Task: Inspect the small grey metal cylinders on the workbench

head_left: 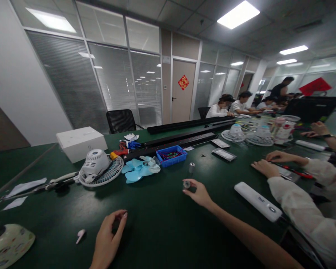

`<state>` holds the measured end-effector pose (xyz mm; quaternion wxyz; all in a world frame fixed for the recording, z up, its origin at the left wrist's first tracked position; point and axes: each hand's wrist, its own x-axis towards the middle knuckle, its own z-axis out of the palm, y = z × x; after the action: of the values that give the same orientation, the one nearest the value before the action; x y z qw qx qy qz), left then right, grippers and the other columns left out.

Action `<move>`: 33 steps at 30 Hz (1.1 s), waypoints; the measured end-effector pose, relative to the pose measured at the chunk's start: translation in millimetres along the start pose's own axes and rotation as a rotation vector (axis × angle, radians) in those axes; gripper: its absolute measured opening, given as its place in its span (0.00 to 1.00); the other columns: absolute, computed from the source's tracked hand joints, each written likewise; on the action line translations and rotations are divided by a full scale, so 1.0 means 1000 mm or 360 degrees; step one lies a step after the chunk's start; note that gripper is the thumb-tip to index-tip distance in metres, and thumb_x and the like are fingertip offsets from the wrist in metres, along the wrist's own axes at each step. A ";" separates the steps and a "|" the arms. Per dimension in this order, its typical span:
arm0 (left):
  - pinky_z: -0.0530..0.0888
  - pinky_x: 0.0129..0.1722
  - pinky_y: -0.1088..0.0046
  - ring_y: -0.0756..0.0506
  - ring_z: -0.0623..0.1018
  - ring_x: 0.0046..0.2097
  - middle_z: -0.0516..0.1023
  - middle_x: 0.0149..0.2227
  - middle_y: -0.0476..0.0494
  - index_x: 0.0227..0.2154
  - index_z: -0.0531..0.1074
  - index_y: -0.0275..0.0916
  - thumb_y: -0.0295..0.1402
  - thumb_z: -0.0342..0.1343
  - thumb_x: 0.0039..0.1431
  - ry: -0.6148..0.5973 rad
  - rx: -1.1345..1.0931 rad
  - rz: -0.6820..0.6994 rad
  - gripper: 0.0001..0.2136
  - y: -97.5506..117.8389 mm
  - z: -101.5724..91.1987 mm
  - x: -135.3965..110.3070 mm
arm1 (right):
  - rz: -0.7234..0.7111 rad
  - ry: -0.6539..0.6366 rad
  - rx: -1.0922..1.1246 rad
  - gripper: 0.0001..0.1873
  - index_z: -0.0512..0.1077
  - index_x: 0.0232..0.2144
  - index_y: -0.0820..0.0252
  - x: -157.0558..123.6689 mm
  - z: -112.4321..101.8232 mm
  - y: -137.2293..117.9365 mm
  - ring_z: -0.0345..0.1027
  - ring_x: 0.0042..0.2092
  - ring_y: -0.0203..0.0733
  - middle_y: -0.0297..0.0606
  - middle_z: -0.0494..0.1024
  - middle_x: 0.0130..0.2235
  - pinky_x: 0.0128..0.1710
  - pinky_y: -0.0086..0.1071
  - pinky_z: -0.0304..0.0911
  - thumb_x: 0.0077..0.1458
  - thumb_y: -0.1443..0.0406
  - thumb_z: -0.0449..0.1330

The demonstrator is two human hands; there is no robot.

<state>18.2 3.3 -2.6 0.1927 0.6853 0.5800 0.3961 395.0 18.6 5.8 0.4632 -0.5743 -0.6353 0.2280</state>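
Nearest the lens, the left hand (pixel 108 239) is lying on the near edge of the green table (pixel 162 228), its fingers curling in toward the thumb. Whether anything is sitting in that curl cannot be told from the head view. Just left of it a small pink piece (pixel 80 235) is lying on the table, and further left a patterned shell (pixel 9 246) is poking in at the near left corner.

Further out, the right hand (pixel 199 194) is reaching toward the middle of the table at the end of a bare forearm. Its thumb and forefinger are closing on a small round metal part (pixel 186 184), which is sitting on the table at the fingertips. A short metal cylinder (pixel 192 167) is standing upright just beyond that part, apart from the hand.

To the far left of the hands, a white fan motor (pixel 95 161) is resting on a white grille (pixel 103 176), with a pale blue fan blade (pixel 140 170) lying just right of it. A blue tray (pixel 171 155) is sitting beyond the blade, and a white box (pixel 81 143) is standing at the far left.

On the right, a white bar-shaped casing (pixel 259 201) is lying near the right forearm. Beyond it, a co-worker's hands (pixel 266 168) are resting on the table, coming out of pale sleeves (pixel 299 209).
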 end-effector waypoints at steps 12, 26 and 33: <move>0.75 0.47 0.62 0.41 0.77 0.46 0.78 0.45 0.41 0.44 0.76 0.43 0.46 0.53 0.58 -0.0080 -0.0219 0.0290 0.17 0.026 0.035 -0.004 | -0.0495 -0.0678 0.0191 0.21 0.75 0.43 0.56 -0.007 0.132 -0.077 0.73 0.43 0.40 0.35 0.79 0.42 0.47 0.33 0.65 0.44 0.62 0.66; 0.74 0.41 0.67 0.44 0.76 0.40 0.75 0.36 0.43 0.34 0.80 0.43 0.49 0.53 0.57 -0.0139 -0.0183 0.0260 0.17 0.040 0.032 0.017 | -0.0450 -0.0618 0.0118 0.21 0.73 0.44 0.55 -0.012 0.133 -0.073 0.72 0.42 0.41 0.35 0.78 0.42 0.45 0.33 0.65 0.46 0.59 0.64; 0.72 0.42 0.67 0.44 0.74 0.40 0.74 0.36 0.42 0.37 0.80 0.42 0.46 0.53 0.59 -0.0063 -0.0129 0.0265 0.15 0.037 0.003 0.021 | -0.0380 -0.0651 0.0139 0.23 0.72 0.46 0.56 -0.011 0.135 -0.069 0.71 0.43 0.43 0.37 0.78 0.43 0.46 0.37 0.65 0.45 0.59 0.66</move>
<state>44.3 14.6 29.0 0.1982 0.7305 0.5005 0.4203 243.3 24.6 -4.2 0.3730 -0.4165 -0.7688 0.3104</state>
